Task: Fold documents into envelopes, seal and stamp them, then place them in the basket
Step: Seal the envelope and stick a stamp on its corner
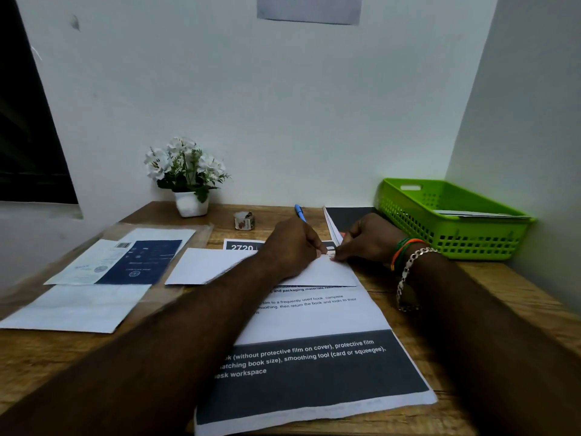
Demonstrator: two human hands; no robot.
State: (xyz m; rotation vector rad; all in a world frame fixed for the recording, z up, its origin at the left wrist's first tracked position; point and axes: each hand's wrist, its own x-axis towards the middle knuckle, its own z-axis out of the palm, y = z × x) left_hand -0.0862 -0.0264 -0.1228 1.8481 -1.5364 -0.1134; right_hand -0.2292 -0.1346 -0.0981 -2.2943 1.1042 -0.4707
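We read "2720" on printed sheet [314, 366] at frame centre, lower band "smoothing tool (card or squeegee)". White envelope [217, 265] lies atop it, long axis left-right. Left hand [294, 247] curled round blue pen [300, 212]; right hand [367, 239] pinches envelope's upper right corner. Green basket [456, 237] at right holds papers.

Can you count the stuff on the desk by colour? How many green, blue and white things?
Green: 1, the basket
Blue: 1, the pen
White: 2, the flower pot and the envelope under the hands
Total: 4
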